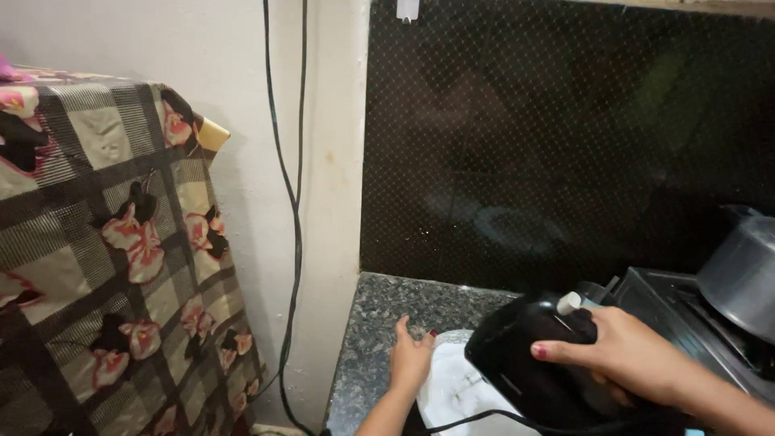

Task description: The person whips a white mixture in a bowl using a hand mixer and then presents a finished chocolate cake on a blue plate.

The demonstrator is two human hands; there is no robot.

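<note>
Black and glossy, the corded appliance (533, 355) sits clamped under my right hand (626, 355), fingers wrapped over its top, just right of my left hand (410, 359) pressed flat on white cloth (452, 391); I judge it rigid, hefty, slippery, best gripped around its body.

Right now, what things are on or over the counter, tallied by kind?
Black appliance, held by the right hand: 1
White cloth, touched by the left hand: 1
Metal pot: 1
Stove: 1
Total: 4
</note>
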